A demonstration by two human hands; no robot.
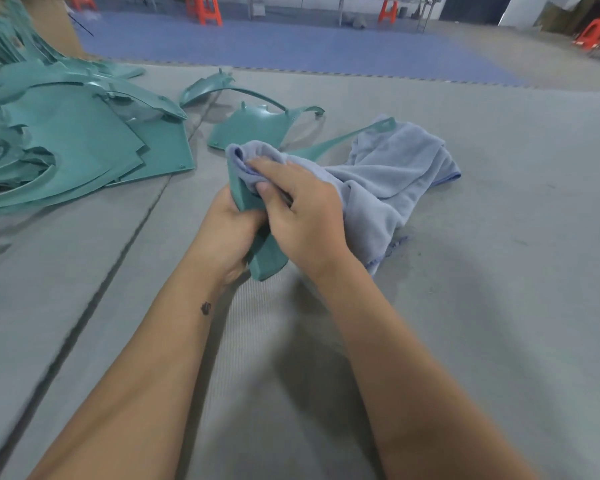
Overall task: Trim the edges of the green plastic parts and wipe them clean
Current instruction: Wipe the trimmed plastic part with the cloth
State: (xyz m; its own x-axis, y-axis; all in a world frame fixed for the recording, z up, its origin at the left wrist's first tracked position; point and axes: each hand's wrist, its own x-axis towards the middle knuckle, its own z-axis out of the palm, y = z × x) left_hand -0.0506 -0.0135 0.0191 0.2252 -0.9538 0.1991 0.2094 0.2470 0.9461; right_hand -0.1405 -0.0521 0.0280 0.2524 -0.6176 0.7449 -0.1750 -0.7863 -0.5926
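Fingers point(257, 166) of right hand point(302, 209) press cloth point(395, 168) onto green part point(267, 254) | left hand point(229, 230) grips it

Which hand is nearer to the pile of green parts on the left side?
Left. The left hand holds a green part closer to the pile; the right hand, gripping the cloth, is farther right.
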